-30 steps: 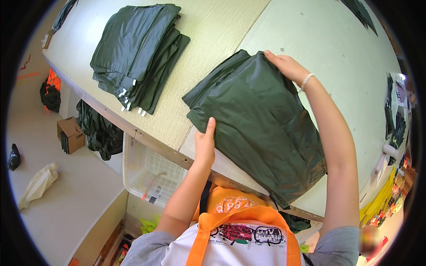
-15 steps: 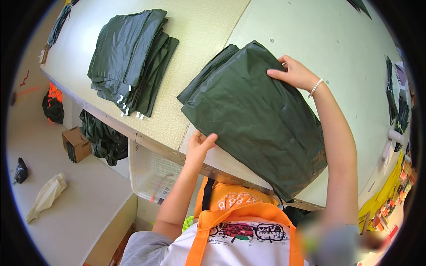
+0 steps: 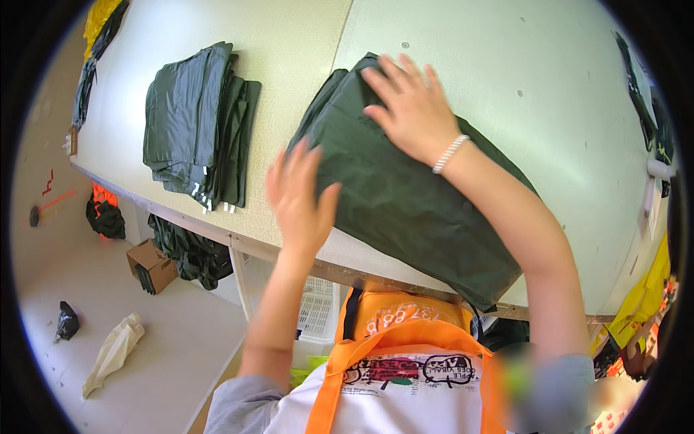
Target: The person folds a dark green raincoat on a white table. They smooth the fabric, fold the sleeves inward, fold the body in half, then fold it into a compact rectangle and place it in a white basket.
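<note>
A folded piece of shiny dark green fabric lies slanted on the table in front of me; its layers show at the far left end. My right hand rests on its far end with fingers spread, palm down. Beside the left edge of the fabric is my left hand, fingers apart and a little blurred, with nothing in it; whether it touches the fabric I cannot tell. To the left, a stack of folded dark green pieces has small white tags sticking out along its near edge.
The pale table has a seam between two surfaces. Under its near edge are a white plastic basket, a dark green bundle and a cardboard box. A whitish cloth lies on the floor. Yellow fabric hangs at the right.
Both hands have released the fabric's edges. My right hand has moved left onto its top with fingers spread; my left hand has risen along its left side. The view has shifted slightly.
</note>
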`<move>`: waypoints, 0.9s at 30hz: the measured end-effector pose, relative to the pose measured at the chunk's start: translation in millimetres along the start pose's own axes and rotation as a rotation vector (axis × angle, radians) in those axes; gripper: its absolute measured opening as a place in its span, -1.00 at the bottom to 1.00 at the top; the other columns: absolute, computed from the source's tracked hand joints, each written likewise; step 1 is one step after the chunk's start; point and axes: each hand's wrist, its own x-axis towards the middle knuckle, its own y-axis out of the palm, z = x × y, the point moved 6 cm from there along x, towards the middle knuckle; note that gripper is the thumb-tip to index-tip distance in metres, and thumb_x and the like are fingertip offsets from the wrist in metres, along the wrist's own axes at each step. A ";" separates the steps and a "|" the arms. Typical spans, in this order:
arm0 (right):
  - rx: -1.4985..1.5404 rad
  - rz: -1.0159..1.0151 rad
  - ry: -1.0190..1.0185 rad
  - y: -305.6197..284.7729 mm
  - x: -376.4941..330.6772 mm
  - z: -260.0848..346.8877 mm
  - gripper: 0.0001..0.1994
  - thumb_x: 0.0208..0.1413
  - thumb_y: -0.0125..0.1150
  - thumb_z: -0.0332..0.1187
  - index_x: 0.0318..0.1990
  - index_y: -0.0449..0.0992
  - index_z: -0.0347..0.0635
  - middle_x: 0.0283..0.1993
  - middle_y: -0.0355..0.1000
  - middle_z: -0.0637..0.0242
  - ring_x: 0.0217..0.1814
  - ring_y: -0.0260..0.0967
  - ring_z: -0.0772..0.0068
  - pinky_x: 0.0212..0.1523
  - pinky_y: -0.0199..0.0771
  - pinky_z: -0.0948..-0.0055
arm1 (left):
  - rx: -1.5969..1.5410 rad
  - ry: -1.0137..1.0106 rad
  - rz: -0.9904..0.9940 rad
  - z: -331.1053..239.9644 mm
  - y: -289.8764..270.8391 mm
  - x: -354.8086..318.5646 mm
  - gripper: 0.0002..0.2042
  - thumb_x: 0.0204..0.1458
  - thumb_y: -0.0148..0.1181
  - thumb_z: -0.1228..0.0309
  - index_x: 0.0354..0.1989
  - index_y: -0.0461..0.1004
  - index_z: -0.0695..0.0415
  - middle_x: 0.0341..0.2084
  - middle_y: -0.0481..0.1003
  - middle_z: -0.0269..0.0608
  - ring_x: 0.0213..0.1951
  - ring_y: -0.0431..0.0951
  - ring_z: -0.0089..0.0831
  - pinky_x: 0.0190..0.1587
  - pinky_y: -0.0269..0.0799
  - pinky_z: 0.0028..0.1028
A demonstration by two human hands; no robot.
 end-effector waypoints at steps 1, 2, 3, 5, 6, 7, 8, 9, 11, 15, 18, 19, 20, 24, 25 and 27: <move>-0.058 0.074 0.006 18.0 0.9 4.5 -0.46 0.17 -0.06 0.02 0.26 0.20 0.04 0.37 0.05 0.25 0.43 -0.11 0.18 0.36 -0.17 -0.01 | 0.244 0.174 0.212 -17.5 19.8 24.4 -0.45 0.04 0.12 0.13 0.23 0.22 -0.03 0.27 0.14 -0.22 0.30 0.05 -0.07 0.29 -0.21 0.00; -0.070 0.095 0.018 38.1 0.6 1.5 -0.45 0.18 -0.10 0.02 0.29 0.15 0.07 0.40 0.00 0.27 0.45 -0.16 0.20 0.38 -0.23 0.00 | 0.261 0.216 0.278 -15.7 39.2 40.1 -0.42 0.04 0.09 0.07 0.26 0.19 -0.09 0.30 0.10 -0.30 0.33 -0.03 -0.08 0.29 -0.28 0.07; -0.080 0.123 0.026 55.8 0.0 -2.4 -0.44 0.20 -0.14 0.02 0.33 0.10 0.10 0.42 -0.05 0.29 0.47 -0.20 0.22 0.39 -0.29 0.01 | 0.277 0.251 0.346 -11.1 61.7 46.9 -0.39 0.04 0.05 0.00 0.29 0.15 -0.16 0.33 0.05 -0.38 0.36 -0.10 -0.08 0.28 -0.35 0.13; -0.092 0.223 0.071 75.5 3.7 -6.6 -0.42 0.22 -0.19 0.01 0.36 0.00 0.14 0.45 -0.13 0.33 0.49 -0.27 0.27 0.41 -0.35 0.03 | 0.290 0.295 0.319 6.2 88.0 44.8 -0.36 0.06 -0.06 -0.09 0.30 0.13 -0.10 0.33 0.05 -0.35 0.36 -0.11 -0.13 0.28 -0.35 0.12; -0.064 0.164 0.070 78.4 6.3 -9.1 -0.46 0.20 -0.17 -0.02 0.32 0.11 0.10 0.43 -0.07 0.32 0.46 -0.18 0.26 0.38 -0.24 0.02 | 0.310 0.298 0.313 8.1 94.5 44.8 -0.36 0.07 -0.07 -0.09 0.31 0.13 -0.08 0.33 0.05 -0.35 0.36 -0.11 -0.12 0.28 -0.36 0.12; 0.048 0.240 0.149 80.5 10.0 -19.6 -0.48 0.20 -0.15 -0.04 0.30 0.14 0.10 0.41 -0.03 0.29 0.44 -0.13 0.23 0.37 -0.18 0.02 | 0.330 0.306 0.315 8.4 100.3 42.5 -0.35 0.07 -0.08 -0.10 0.31 0.12 -0.07 0.33 0.05 -0.35 0.36 -0.11 -0.12 0.28 -0.36 0.12; 0.163 0.301 0.213 72.3 23.1 -29.6 -0.50 0.19 -0.13 -0.06 0.28 0.17 0.09 0.39 0.01 0.27 0.41 -0.08 0.19 0.35 -0.13 0.01 | 0.338 0.312 0.327 6.9 101.4 44.5 -0.35 0.08 -0.10 -0.10 0.31 0.12 -0.03 0.33 0.04 -0.33 0.36 -0.12 -0.11 0.28 -0.37 0.12; 0.279 0.358 0.276 66.4 30.0 -34.9 -0.52 0.18 -0.11 -0.09 0.25 0.21 0.08 0.37 0.05 0.25 0.39 -0.03 0.16 0.33 -0.07 0.01 | 0.336 0.319 0.328 5.1 101.2 40.8 -0.34 0.07 -0.09 -0.09 0.30 0.13 -0.01 0.33 0.04 -0.29 0.36 -0.12 -0.08 0.28 -0.37 0.13; 0.089 0.018 0.115 41.7 20.5 -7.3 -0.56 0.15 -0.03 -0.14 0.16 0.32 -0.07 0.27 0.19 0.17 0.29 0.13 0.13 0.29 0.01 -0.01 | 0.326 0.283 0.341 5.4 100.5 33.4 -0.33 0.06 -0.07 -0.08 0.29 0.13 0.03 0.33 0.03 -0.25 0.36 -0.13 -0.05 0.27 -0.37 0.14; 0.366 -0.222 0.061 -22.9 -47.3 -7.0 -0.60 0.07 0.16 -0.23 0.07 0.39 -0.09 0.18 0.28 0.15 0.26 0.18 0.09 0.27 0.07 0.04 | 0.326 0.145 0.376 1.1 98.8 -7.2 -0.32 0.05 0.00 0.00 0.31 0.09 0.08 0.35 -0.01 -0.22 0.37 -0.18 -0.03 0.28 -0.42 0.14; 0.331 -0.531 0.360 -94.8 -151.1 -81.3 -0.77 -0.04 0.19 -0.51 -0.16 0.48 -0.13 -0.11 0.40 0.18 0.02 0.33 0.13 -0.02 0.39 0.26 | 0.398 0.069 0.349 11.0 89.5 -38.4 -0.31 0.05 -0.01 0.00 0.32 0.07 0.07 0.35 -0.02 -0.23 0.38 -0.19 -0.04 0.28 -0.43 0.12; 0.181 -0.591 0.501 -106.3 -194.7 -117.5 -0.79 0.02 0.14 -0.51 -0.15 0.48 -0.16 -0.11 0.40 0.20 0.01 0.34 0.19 -0.02 0.37 0.31 | 0.395 0.063 0.336 11.7 86.8 -41.1 -0.32 0.06 -0.02 0.00 0.32 0.07 0.06 0.35 -0.02 -0.25 0.38 -0.18 -0.04 0.28 -0.44 0.11; 0.193 -0.615 0.686 -115.1 -236.0 -149.4 -0.81 0.08 0.12 -0.48 -0.12 0.47 -0.18 -0.08 0.40 0.23 0.03 0.34 0.29 0.02 0.34 0.38 | 0.390 0.069 0.325 10.6 87.5 -40.4 -0.33 0.06 -0.03 0.01 0.32 0.07 0.05 0.35 -0.02 -0.25 0.38 -0.18 -0.04 0.29 -0.44 0.11; 0.627 -0.324 0.857 -70.5 -310.1 -224.6 -0.81 0.18 0.06 -0.29 -0.32 0.45 -0.25 -0.36 0.45 0.30 -0.29 0.37 0.36 -0.19 0.33 0.43 | 0.357 0.103 0.270 8.6 89.1 -38.8 -0.34 0.07 -0.04 0.00 0.32 0.07 0.04 0.35 0.00 -0.25 0.38 -0.18 -0.06 0.29 -0.45 0.11; 0.658 -0.234 0.833 -60.6 -309.3 -229.4 -0.77 0.19 0.06 -0.26 -0.37 0.44 -0.26 -0.43 0.45 0.27 -0.37 0.37 0.32 -0.25 0.34 0.41 | 0.356 0.112 0.260 8.7 89.2 -38.7 -0.33 0.06 -0.03 -0.03 0.31 0.09 0.04 0.34 0.01 -0.25 0.37 -0.17 -0.06 0.29 -0.45 0.12; 0.369 -0.164 0.870 -51.3 -303.3 -243.2 -0.72 0.19 0.05 -0.22 -0.44 0.38 -0.25 -0.51 0.41 0.16 -0.47 0.32 0.19 -0.34 0.33 0.35 | 0.341 0.105 0.255 7.7 88.1 -37.7 -0.33 0.06 0.00 -0.02 0.31 0.09 0.03 0.34 0.00 -0.27 0.38 -0.18 -0.06 0.29 -0.45 0.11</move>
